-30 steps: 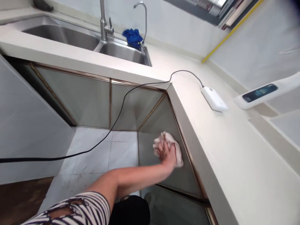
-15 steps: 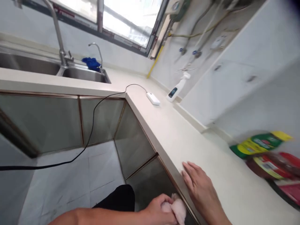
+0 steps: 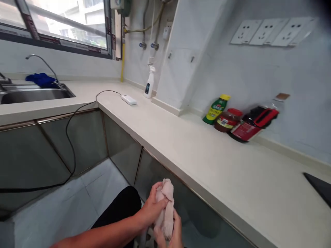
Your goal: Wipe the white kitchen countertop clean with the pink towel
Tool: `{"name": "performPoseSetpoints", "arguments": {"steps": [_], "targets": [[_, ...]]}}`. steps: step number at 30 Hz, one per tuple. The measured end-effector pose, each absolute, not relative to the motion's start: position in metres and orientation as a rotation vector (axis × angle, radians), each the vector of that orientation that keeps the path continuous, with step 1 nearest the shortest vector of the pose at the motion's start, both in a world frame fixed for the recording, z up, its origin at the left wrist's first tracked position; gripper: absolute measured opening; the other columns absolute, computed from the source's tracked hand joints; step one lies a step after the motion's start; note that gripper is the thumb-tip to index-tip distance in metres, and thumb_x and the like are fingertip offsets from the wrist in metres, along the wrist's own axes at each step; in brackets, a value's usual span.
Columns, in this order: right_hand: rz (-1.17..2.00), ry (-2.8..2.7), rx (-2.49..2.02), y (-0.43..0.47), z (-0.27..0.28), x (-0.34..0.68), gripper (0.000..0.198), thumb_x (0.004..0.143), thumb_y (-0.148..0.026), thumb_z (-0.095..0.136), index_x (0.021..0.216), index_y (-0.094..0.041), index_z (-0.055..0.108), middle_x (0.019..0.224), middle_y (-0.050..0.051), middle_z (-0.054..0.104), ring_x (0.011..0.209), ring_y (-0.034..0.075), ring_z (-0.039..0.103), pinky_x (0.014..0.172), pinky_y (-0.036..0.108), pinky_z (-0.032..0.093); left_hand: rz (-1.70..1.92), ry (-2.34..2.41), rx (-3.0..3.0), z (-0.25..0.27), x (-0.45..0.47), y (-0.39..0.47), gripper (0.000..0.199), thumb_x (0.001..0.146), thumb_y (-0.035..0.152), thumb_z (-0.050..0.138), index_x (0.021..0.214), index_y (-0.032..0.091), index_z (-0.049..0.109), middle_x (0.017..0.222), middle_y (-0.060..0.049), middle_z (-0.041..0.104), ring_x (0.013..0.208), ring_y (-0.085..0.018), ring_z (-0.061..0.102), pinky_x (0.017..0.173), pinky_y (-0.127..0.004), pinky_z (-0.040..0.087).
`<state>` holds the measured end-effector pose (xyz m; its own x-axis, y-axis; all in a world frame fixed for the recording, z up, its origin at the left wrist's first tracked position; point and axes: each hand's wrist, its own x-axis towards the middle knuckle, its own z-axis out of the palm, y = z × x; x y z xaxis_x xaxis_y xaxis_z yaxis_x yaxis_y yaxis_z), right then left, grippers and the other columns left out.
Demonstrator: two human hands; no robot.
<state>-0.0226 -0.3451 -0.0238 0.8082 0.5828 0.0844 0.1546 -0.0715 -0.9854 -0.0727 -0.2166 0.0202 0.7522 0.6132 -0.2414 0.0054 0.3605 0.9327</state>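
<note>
A pale pink cloth (image 3: 168, 192), bunched into a long folded wad, is between my two hands in front of the lower cabinet doors. My left hand (image 3: 150, 209) is closed round its upper left side, with the thumb across the folds. Lower down, my right hand (image 3: 176, 230) has its fingers wrapped round the cloth's bottom end; part of this hand is cut off by the frame's lower edge. Beside both hands runs the front edge of the pale countertop (image 3: 181, 144).
On the counter stand a white spray bottle (image 3: 149, 84), a white box with a black cord (image 3: 128, 100), a green-yellow bottle (image 3: 216, 109), a red-lidded jar (image 3: 228, 120) and a dark red-labelled container (image 3: 245, 130). A sink (image 3: 33, 95) with a blue cloth (image 3: 42, 80) is at left.
My right hand has left the countertop and now grips the cloth with my left hand. The cloth has moved up and left in view. The camera has turned right.
</note>
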Motion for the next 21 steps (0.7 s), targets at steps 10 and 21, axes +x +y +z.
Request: {"name": "performPoseSetpoints", "arguments": {"steps": [10,21], "targets": [[0.58,-0.676,-1.416,-0.379,0.023,0.028,0.04,0.093,-0.058,0.064,0.112,-0.023,0.072,0.106,0.006,0.069,0.087,0.021,0.065,0.072,0.025,0.054,0.137,0.211,1.57,0.064,-0.089,-0.192,0.098,0.078,0.051,0.079,0.159,0.023,0.032,0.132,-0.009,0.059,0.123,-0.026,0.052,0.111,-0.04,0.037],[0.357,-0.795,-1.716,-0.377,0.042,0.047,0.052,0.095,-0.067,0.049,0.108,-0.023,0.074,0.092,0.006,0.07,0.082,0.022,0.062,0.081,0.032,0.055,0.341,0.175,1.845,0.109,-0.087,-0.178,0.024,0.094,0.04,0.051,0.084,0.019,0.055,0.088,-0.001,0.056,0.078,-0.014,0.051,0.072,-0.025,0.044]]}}
